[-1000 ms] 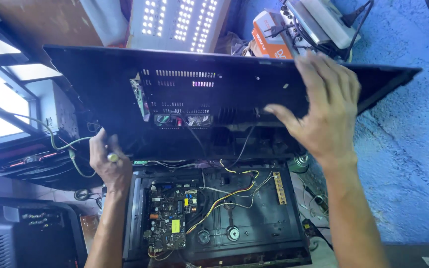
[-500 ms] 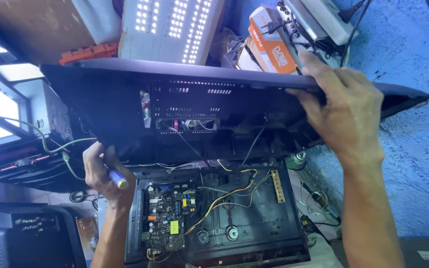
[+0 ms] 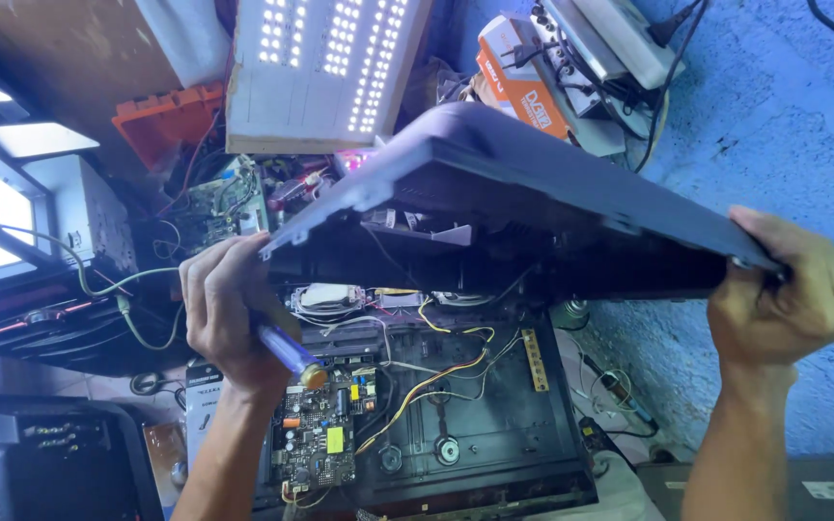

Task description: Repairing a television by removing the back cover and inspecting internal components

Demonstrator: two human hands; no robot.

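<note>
The right hand (image 3: 789,299) is clamped on the far right edge of a large dark back cover (image 3: 523,198), fingers curled over the top and thumb beneath, pinching the rim; the left hand (image 3: 229,314) grips the cover's lower left corner with its fingers wrapped around the edge, and the same hand also has a blue-handled screwdriver (image 3: 287,352) tucked against the palm, its butt end pointing down toward the circuit board. Between the two hands the cover is tilted, left end low and right end high, held above an opened chassis (image 3: 494,425) (the inside faces the camera only in a narrow slice, so its fittings are hard to make out); thin wires run from the underside of the cover down into the chassis.

In the chassis lies a green circuit board (image 3: 320,434) crowded with small parts, just below the left hand; yellow and orange wires (image 3: 427,381) cross from it toward a narrow strip board (image 3: 534,359) at the right. Beyond the cover stands a white panel of lit LED rows (image 3: 325,68), with an orange plastic case (image 3: 168,121) to its left and an orange-and-white box (image 3: 518,82) to its right; a blue wall (image 3: 784,125) fills the right side.
</note>
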